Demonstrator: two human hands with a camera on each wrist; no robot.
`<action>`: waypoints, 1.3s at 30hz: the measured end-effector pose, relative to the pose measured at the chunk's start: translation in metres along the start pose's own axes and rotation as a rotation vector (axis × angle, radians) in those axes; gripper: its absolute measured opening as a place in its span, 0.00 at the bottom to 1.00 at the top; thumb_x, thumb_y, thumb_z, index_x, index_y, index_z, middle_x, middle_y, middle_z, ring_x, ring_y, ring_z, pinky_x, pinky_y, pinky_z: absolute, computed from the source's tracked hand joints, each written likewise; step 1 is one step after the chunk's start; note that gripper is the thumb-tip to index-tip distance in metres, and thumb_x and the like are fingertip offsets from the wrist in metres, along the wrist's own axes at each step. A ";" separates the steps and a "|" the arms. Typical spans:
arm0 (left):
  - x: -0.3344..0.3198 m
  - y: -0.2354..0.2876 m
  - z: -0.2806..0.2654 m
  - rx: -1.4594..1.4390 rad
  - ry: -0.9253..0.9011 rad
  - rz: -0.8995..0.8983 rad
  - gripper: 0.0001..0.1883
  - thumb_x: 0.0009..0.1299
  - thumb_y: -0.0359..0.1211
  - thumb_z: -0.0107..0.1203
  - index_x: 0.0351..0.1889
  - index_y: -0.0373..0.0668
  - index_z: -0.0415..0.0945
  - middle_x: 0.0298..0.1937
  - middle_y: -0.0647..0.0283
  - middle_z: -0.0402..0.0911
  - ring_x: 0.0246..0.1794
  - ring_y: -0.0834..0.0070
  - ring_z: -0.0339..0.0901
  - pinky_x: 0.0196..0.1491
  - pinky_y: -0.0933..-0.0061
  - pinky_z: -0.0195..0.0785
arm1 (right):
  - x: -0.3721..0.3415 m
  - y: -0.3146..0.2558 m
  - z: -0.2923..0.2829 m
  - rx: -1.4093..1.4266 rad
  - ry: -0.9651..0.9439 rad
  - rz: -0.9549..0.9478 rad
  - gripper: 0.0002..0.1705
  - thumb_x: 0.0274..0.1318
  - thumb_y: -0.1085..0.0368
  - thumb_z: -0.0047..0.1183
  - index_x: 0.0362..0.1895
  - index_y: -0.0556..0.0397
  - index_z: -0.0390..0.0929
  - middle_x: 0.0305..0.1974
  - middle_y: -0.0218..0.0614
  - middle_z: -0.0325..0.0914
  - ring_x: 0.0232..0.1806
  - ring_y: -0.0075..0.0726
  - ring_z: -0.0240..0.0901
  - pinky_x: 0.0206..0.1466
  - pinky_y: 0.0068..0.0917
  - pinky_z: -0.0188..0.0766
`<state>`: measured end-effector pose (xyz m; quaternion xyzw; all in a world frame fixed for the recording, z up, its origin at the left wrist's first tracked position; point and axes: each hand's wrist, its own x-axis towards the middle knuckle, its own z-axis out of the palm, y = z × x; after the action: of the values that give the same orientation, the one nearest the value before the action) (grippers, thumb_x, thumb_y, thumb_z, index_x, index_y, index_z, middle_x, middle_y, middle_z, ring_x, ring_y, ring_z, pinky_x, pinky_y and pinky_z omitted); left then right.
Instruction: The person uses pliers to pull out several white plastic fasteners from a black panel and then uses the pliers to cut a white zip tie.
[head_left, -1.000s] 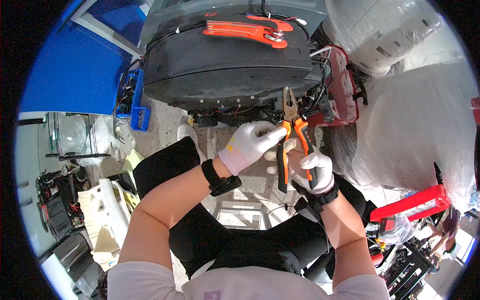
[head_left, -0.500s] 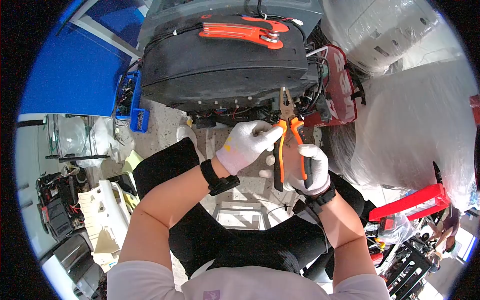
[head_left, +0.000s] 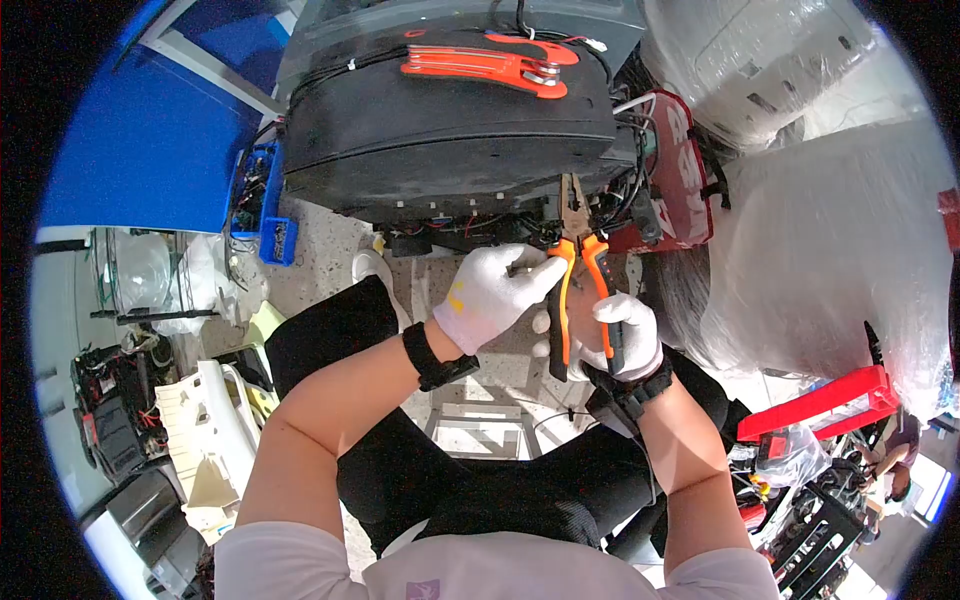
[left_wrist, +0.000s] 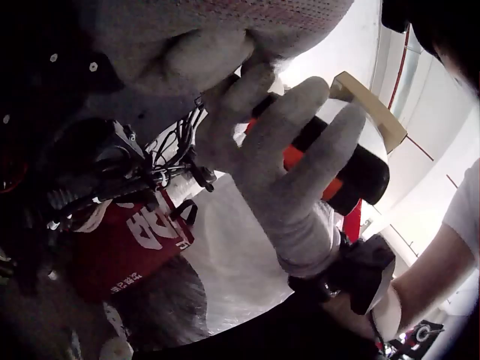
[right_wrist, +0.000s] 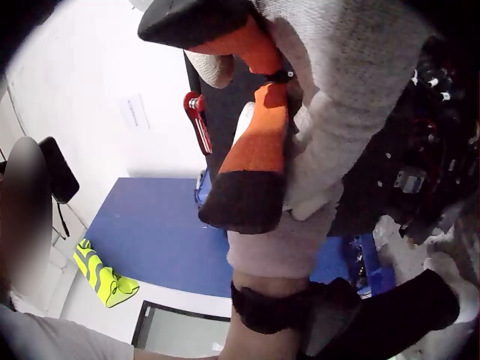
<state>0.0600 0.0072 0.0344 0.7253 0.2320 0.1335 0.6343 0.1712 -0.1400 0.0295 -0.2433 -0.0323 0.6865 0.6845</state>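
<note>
In the head view a pair of combination pliers (head_left: 574,222) with orange-and-black handles points away from me, its handles spread and its metal nose slightly parted. My gloved left hand (head_left: 492,295) pinches the left handle just below the pivot between thumb and fingertips. Lower down, my gloved right hand (head_left: 636,338) holds the right handle, thumb over the top and fingers behind. The left wrist view shows the right hand's fingers (left_wrist: 322,150) across a handle. An orange folding hex key set (head_left: 470,63) lies on the black casing (head_left: 450,130) beyond the pliers.
Cables (head_left: 632,185) and a red bag (head_left: 680,170) sit right of the casing. Plastic-wrapped bulky items (head_left: 820,240) stand at the right, near a red frame (head_left: 820,405). On the left are a blue bin (head_left: 280,238) and cream plastic parts (head_left: 205,430).
The pliers and my right hand have shifted slightly left in the head view. The right thumb has moved up a little along its handle. My left hand keeps its pinch.
</note>
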 end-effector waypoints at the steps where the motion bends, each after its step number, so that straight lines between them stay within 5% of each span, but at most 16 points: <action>1: 0.000 0.000 -0.001 0.005 -0.003 -0.009 0.10 0.63 0.33 0.57 0.35 0.34 0.80 0.26 0.63 0.82 0.25 0.84 0.77 0.29 0.82 0.68 | 0.001 0.001 -0.002 -0.011 0.015 -0.005 0.39 0.44 0.60 0.48 0.64 0.55 0.55 0.53 0.48 0.68 0.49 0.51 0.69 0.52 0.55 0.68; 6: 0.001 0.004 -0.003 -0.005 -0.012 -0.090 0.11 0.63 0.34 0.58 0.34 0.34 0.80 0.26 0.62 0.82 0.26 0.84 0.77 0.29 0.81 0.68 | 0.001 0.004 0.002 0.045 0.026 -0.012 0.37 0.46 0.59 0.48 0.62 0.57 0.58 0.51 0.45 0.69 0.49 0.49 0.69 0.52 0.51 0.68; 8: 0.001 -0.001 -0.002 0.093 0.038 0.091 0.12 0.62 0.35 0.58 0.32 0.33 0.79 0.25 0.55 0.80 0.23 0.73 0.78 0.28 0.76 0.69 | 0.000 0.004 0.002 0.098 0.050 0.020 0.36 0.46 0.58 0.48 0.61 0.57 0.59 0.50 0.44 0.70 0.49 0.48 0.69 0.52 0.49 0.68; 11: 0.003 -0.003 -0.003 0.119 0.035 0.106 0.12 0.63 0.35 0.57 0.34 0.33 0.79 0.27 0.55 0.81 0.25 0.75 0.78 0.29 0.77 0.69 | 0.001 0.006 -0.002 0.176 0.016 0.061 0.32 0.47 0.59 0.49 0.58 0.57 0.61 0.47 0.42 0.72 0.47 0.45 0.71 0.51 0.44 0.69; 15: 0.007 -0.012 -0.004 0.071 0.015 -0.003 0.14 0.63 0.36 0.57 0.40 0.35 0.79 0.30 0.60 0.83 0.29 0.80 0.78 0.34 0.78 0.70 | 0.008 0.010 0.009 -0.148 0.265 -0.054 0.30 0.48 0.68 0.50 0.58 0.55 0.59 0.36 0.34 0.71 0.31 0.30 0.71 0.36 0.29 0.72; 17: 0.009 -0.015 -0.005 -0.009 0.058 -0.031 0.14 0.65 0.36 0.56 0.42 0.35 0.78 0.34 0.58 0.83 0.32 0.79 0.79 0.37 0.78 0.69 | 0.009 0.012 0.017 -0.663 0.520 -0.106 0.35 0.48 0.72 0.49 0.63 0.54 0.53 0.33 0.33 0.68 0.28 0.25 0.68 0.34 0.25 0.69; 19: 0.008 -0.004 -0.007 -0.057 0.028 -0.200 0.15 0.66 0.37 0.55 0.44 0.35 0.77 0.37 0.57 0.82 0.37 0.78 0.78 0.41 0.79 0.68 | 0.014 0.016 0.020 -0.924 0.600 -0.138 0.40 0.48 0.71 0.50 0.65 0.57 0.48 0.36 0.36 0.69 0.30 0.26 0.69 0.35 0.22 0.68; 22: 0.010 -0.011 -0.005 -0.053 0.050 0.067 0.16 0.67 0.39 0.54 0.44 0.35 0.77 0.38 0.58 0.82 0.39 0.79 0.77 0.43 0.78 0.67 | 0.019 0.020 0.023 -1.276 0.729 -0.232 0.44 0.48 0.68 0.52 0.67 0.63 0.42 0.48 0.48 0.68 0.42 0.37 0.71 0.47 0.26 0.68; 25: 0.015 0.004 -0.009 0.091 -0.208 -0.185 0.19 0.67 0.42 0.53 0.44 0.34 0.76 0.39 0.58 0.82 0.39 0.78 0.77 0.42 0.77 0.67 | 0.019 0.023 0.028 -1.295 0.725 -0.275 0.46 0.48 0.68 0.53 0.67 0.65 0.39 0.50 0.50 0.66 0.47 0.37 0.69 0.52 0.26 0.66; 27: 0.017 0.000 -0.007 0.151 -0.264 0.080 0.19 0.68 0.43 0.52 0.43 0.34 0.77 0.38 0.58 0.81 0.38 0.79 0.77 0.42 0.76 0.68 | 0.019 0.025 0.024 -1.235 0.675 -0.274 0.51 0.46 0.65 0.56 0.66 0.68 0.36 0.54 0.54 0.63 0.53 0.44 0.67 0.56 0.30 0.64; 28: 0.019 0.001 -0.002 -0.053 -0.239 -0.144 0.19 0.67 0.44 0.52 0.43 0.37 0.78 0.37 0.53 0.81 0.37 0.68 0.79 0.40 0.73 0.68 | 0.019 0.028 0.019 -1.379 0.681 -0.300 0.53 0.44 0.63 0.58 0.66 0.67 0.36 0.55 0.57 0.61 0.55 0.48 0.65 0.57 0.33 0.64; 30: 0.025 0.002 -0.002 -0.033 -0.274 -0.206 0.20 0.67 0.44 0.51 0.44 0.36 0.77 0.38 0.55 0.81 0.37 0.71 0.79 0.41 0.74 0.68 | 0.019 0.032 0.016 -1.553 0.696 -0.359 0.57 0.40 0.58 0.61 0.66 0.67 0.36 0.58 0.64 0.55 0.58 0.61 0.61 0.59 0.40 0.62; 32: 0.028 -0.002 0.001 -0.012 -0.313 -0.269 0.20 0.68 0.44 0.51 0.45 0.35 0.76 0.39 0.57 0.81 0.37 0.73 0.78 0.41 0.74 0.68 | 0.016 0.026 0.023 -1.620 0.723 -0.336 0.58 0.40 0.58 0.62 0.66 0.67 0.36 0.56 0.63 0.57 0.57 0.62 0.61 0.59 0.40 0.62; 35: 0.031 -0.014 0.007 -0.384 -0.343 -0.331 0.21 0.69 0.43 0.49 0.48 0.33 0.74 0.42 0.60 0.80 0.41 0.77 0.76 0.44 0.75 0.67 | 0.012 0.018 0.032 -1.712 0.746 -0.336 0.60 0.38 0.57 0.64 0.66 0.67 0.37 0.54 0.63 0.59 0.55 0.63 0.62 0.58 0.41 0.63; 37: 0.031 -0.013 0.006 -0.285 -0.366 -0.209 0.16 0.70 0.38 0.48 0.49 0.36 0.73 0.43 0.61 0.78 0.44 0.78 0.74 0.49 0.75 0.66 | 0.009 0.015 0.029 -1.732 0.742 -0.361 0.61 0.37 0.56 0.65 0.66 0.67 0.37 0.52 0.63 0.60 0.55 0.63 0.62 0.57 0.41 0.63; 39: 0.029 -0.023 0.008 -0.275 -0.379 -0.058 0.15 0.71 0.37 0.46 0.49 0.37 0.73 0.43 0.61 0.78 0.45 0.78 0.73 0.50 0.75 0.65 | 0.006 0.009 0.024 -1.769 0.620 -0.478 0.61 0.36 0.54 0.67 0.66 0.66 0.39 0.49 0.56 0.65 0.52 0.53 0.67 0.53 0.37 0.67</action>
<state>0.0852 0.0172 0.0075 0.6371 0.1094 0.0071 0.7629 0.1544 -0.1281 0.0457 -0.8281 -0.4040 0.1617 0.3534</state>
